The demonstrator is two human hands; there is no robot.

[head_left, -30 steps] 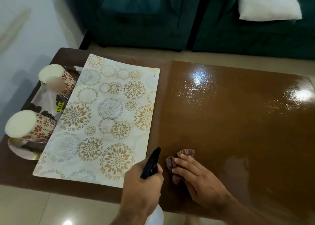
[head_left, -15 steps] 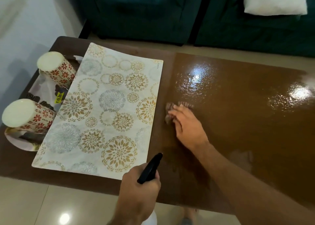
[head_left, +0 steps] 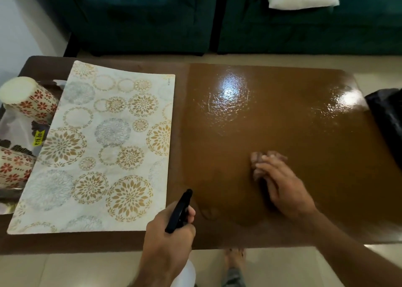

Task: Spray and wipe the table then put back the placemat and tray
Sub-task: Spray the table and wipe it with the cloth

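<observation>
At the far left edge of the table (head_left: 282,121), two floral-printed cups (head_left: 28,99) are seen lying on a patterned tray (head_left: 21,132), which is partly overlapped by the white placemat (head_left: 104,147) with its gold and grey medallions; both are parked on the left end of the table, as they were a second ago, so neither has yet been put back. Just right of the placemat's near corner, the spray bottle (head_left: 179,212) is gripped in the left hand (head_left: 167,245), fingers wrapped round its black trigger head and the nozzle pointed up and away; its place has hardly changed over the last second. The change is found further right: the small brownish cloth (head_left: 257,159), pressed flat under the fingers of the right hand (head_left: 285,188), is now near the middle of the bare brown surface, whereas half a second ago it was close to the placemat's right edge and further from the person. A sweep to the right is therefore being made. The far part of the surface is glossy, with bright reflections. It is judged that wiping is well under way, that the strip beneath the placemat and tray may still be uncleaned, and that the replacing step is still ahead.
</observation>
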